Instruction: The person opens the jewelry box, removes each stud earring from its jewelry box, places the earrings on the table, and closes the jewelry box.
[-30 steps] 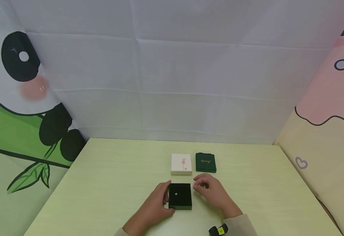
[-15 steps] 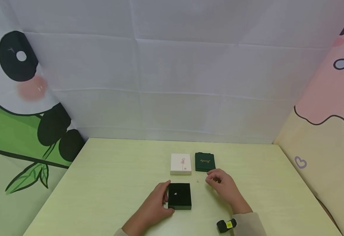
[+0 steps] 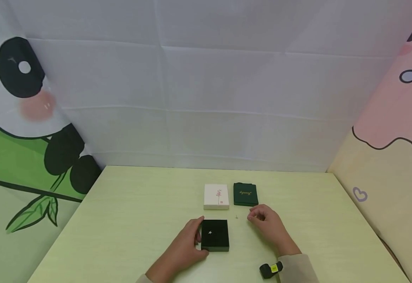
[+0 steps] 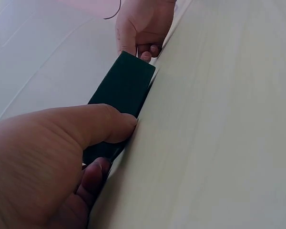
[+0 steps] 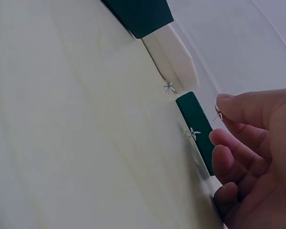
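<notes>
My left hand (image 3: 189,241) grips the left side of a dark green jewellery box (image 3: 215,248), thumb at its front corner. On the box's black top lies a small silver starfish-shaped piece (image 3: 210,232). To the right, my right hand (image 3: 267,220) hovers low over the table, thumb and forefinger together. In the right wrist view, a small silver starfish piece (image 5: 219,114) shows pinched at those fingertips. Two more silver starfish pieces, a farther one (image 5: 169,87) and a nearer one (image 5: 193,133), lie on the table in that view.
Behind the open box stands a white box (image 3: 216,196) with a pink flower print. Right of it lies a dark green pouch (image 3: 246,194) with gold lettering, close to my right fingers. A white cloth (image 3: 220,133) hangs along the table's back edge.
My right hand has moved right, away from the box, and then stayed nearly still. A small silver piece has come into view on the table where its fingers were. My left hand keeps its grip.
</notes>
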Motion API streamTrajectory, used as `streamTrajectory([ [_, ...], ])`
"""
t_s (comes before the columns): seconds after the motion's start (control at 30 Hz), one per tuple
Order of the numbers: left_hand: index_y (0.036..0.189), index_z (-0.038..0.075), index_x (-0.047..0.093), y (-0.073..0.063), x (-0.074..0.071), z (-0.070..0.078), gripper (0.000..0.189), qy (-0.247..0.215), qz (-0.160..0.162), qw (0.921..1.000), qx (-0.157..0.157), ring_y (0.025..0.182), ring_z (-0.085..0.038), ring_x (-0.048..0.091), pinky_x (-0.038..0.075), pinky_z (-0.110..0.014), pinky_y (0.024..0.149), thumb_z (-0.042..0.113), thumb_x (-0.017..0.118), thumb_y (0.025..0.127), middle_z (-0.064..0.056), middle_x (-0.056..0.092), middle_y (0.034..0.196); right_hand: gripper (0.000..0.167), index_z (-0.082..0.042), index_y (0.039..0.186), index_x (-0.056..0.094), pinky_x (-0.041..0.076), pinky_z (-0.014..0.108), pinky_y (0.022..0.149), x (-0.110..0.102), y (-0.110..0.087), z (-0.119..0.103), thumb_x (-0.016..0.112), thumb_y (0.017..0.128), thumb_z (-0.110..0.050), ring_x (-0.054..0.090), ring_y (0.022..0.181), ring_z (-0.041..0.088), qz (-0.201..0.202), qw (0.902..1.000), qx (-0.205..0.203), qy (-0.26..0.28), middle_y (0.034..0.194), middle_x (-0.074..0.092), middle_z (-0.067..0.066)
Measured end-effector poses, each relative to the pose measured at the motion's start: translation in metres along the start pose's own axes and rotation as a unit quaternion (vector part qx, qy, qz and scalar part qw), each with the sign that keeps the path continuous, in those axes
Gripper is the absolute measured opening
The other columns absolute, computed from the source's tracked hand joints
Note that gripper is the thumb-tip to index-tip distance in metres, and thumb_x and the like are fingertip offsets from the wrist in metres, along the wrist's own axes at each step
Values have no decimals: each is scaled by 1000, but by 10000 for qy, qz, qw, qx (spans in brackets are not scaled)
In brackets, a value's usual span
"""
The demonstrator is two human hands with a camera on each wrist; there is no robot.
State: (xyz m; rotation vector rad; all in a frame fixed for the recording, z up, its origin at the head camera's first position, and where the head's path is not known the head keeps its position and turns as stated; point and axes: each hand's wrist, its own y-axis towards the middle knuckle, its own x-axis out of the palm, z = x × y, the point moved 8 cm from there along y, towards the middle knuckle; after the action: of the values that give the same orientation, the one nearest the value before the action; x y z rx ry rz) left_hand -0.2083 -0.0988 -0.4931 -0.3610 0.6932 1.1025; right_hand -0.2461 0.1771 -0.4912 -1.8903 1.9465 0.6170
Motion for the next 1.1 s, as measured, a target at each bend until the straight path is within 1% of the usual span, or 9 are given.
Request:
streamTrajectory([
  [0.13, 156, 1, 36, 0, 0, 0, 98, 4, -3, 10000, -22, 88, -8, 51, 46, -27, 80, 15, 87, 74, 7, 50, 103, 10, -16, 86, 73, 45, 36, 82, 1, 1, 3, 74, 95, -13, 55, 94, 18, -4, 10000, 57, -43, 114, 67, -1],
  [0.33, 156, 1, 37, -1, -1, 1, 98, 18, -13, 10000, -25, 88, -8, 51, 46, -27, 79, 16, 87, 74, 7, 49, 104, 11, -17, 84, 73, 45, 35, 82, 1, 1, 6, 75, 94, -14, 56, 94, 17, 13, 9999, 110, -86, 113, 67, -3],
  [0.57, 156, 1, 37, -1, -1, 1, 97, 30, -24, 10000, -46, 89, -8, 51, 46, -27, 80, 16, 86, 74, 7, 50, 104, 11, -15, 83, 72, 45, 37, 83, 4, 3, 9, 76, 94, -15, 56, 94, 18, -24, 9998, 131, -147, 113, 67, -3],
  [0.7, 156, 1, 37, -2, -1, 0, 97, 25, -27, 10000, -52, 88, -8, 51, 46, -27, 79, 16, 86, 74, 7, 50, 103, 12, -16, 82, 73, 46, 37, 82, 7, 4, 13, 77, 93, -14, 56, 93, 16, -26, 9996, 107, -263, 112, 66, -4],
  [0.83, 156, 1, 37, -2, 0, -1, 96, 28, -25, 10000, -64, 88, -8, 51, 46, -27, 78, 16, 85, 74, 7, 49, 104, 14, -17, 79, 73, 46, 34, 79, 8, 3, 12, 78, 92, -13, 55, 90, 15, -21, 9993, 65, -366, 111, 65, -6],
  [1.0, 155, -1, 37, -2, 0, 0, 95, -5, 38, 9999, 109, 88, -7, 51, 47, -26, 78, 13, 85, 74, 6, 50, 107, 15, -18, 78, 74, 45, 32, 73, 8, 3, 9, 79, 90, -11, 54, 84, 15, -18, 9986, -84, -531, 109, 65, -5],
  [1.1, 155, -1, 37, -2, 0, 1, 95, -28, 55, 9998, 185, 87, -6, 51, 47, -25, 78, 12, 85, 74, 6, 50, 108, 15, -19, 77, 74, 45, 31, 72, 8, 4, 8, 80, 89, -11, 54, 83, 15, -29, 9978, -154, -650, 108, 64, -5],
])
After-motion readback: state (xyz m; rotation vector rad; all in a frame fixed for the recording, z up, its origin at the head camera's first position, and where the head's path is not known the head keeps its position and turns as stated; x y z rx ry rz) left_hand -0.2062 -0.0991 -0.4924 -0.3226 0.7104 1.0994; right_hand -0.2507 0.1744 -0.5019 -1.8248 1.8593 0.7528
